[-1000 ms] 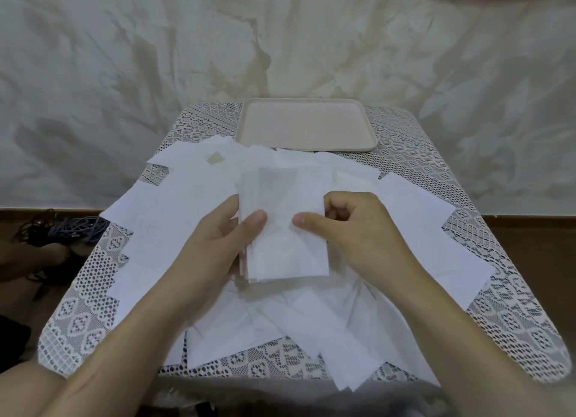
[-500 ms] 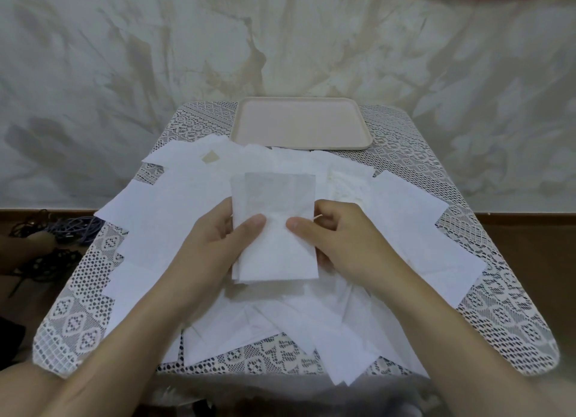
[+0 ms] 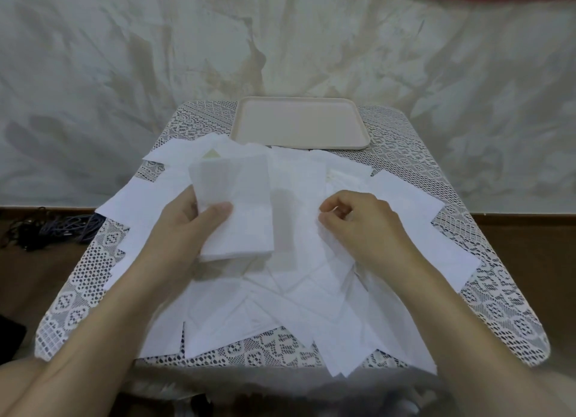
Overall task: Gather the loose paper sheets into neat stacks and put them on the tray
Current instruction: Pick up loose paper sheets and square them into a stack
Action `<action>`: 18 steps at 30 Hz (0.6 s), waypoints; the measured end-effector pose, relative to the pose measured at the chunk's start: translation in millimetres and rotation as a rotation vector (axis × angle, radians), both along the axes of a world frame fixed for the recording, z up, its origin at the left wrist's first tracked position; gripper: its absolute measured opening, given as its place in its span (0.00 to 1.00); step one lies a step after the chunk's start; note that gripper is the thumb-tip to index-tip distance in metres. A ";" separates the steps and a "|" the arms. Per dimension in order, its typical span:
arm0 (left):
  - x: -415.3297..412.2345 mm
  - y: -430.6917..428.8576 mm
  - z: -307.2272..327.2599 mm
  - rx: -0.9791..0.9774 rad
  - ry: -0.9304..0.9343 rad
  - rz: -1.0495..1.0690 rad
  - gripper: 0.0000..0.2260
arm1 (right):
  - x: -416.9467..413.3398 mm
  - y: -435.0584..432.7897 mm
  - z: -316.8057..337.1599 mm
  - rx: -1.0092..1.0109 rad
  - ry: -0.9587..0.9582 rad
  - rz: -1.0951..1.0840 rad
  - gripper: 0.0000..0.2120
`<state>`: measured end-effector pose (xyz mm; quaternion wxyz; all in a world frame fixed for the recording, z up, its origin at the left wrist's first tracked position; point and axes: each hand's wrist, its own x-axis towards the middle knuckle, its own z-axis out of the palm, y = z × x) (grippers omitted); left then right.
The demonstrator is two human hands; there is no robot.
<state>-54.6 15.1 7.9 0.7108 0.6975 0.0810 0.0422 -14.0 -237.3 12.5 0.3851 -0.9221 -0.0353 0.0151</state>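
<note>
Your left hand grips a small stack of sheets, thumb on top, above the loose sheets scattered across the desk. The tray sits just beyond them. Your right hand curls over the pile; whether it pinches a sheet, I cannot tell.

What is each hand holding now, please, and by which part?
The left hand grips the paper stack by its left edge, thumb on top. Whether the right hand pinches a loose sheet cannot be told.
</note>
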 end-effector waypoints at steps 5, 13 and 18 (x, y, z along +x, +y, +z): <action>2.3 0.7 0.4 -0.019 -0.008 -0.009 0.11 | -4.8 14.1 3.1 -0.061 -0.019 0.041 0.12; 2.1 0.9 -2.0 -0.044 0.006 -0.035 0.11 | -8.0 29.8 -3.3 -0.283 -0.035 0.149 0.16; 0.9 1.4 -4.4 -0.040 0.006 -0.039 0.11 | -5.5 27.3 -2.7 -0.251 -0.058 0.131 0.10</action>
